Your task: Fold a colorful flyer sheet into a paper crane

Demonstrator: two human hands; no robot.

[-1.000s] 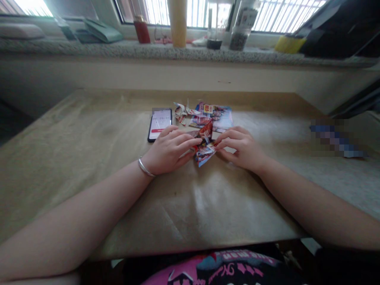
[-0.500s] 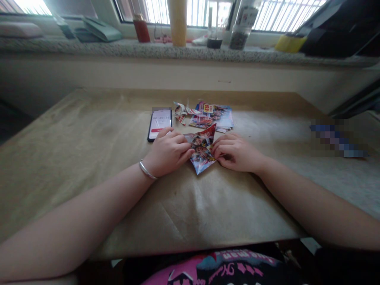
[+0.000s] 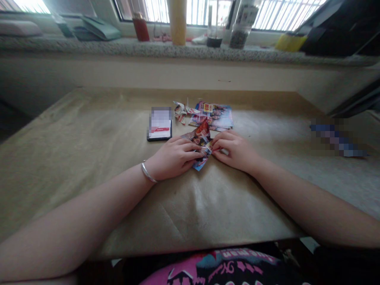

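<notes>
The right hand [image 3: 233,149] has its grip pinched together on the right edge of a creased, printed paper [image 3: 203,138]. The fingers of the left hand [image 3: 178,156] lie over the paper's left part; whether that grip is clamped on it, I cannot tell. The paper sits between both hands, above the middle of the worktop [image 3: 178,213]. Just beyond it lies a stack of printed sheets [image 3: 221,116], with folded paper pieces [image 3: 179,111] to its left. Further left lies a phone [image 3: 160,126], screen up. A silver bracelet [image 3: 148,172] circles the left wrist.
</notes>
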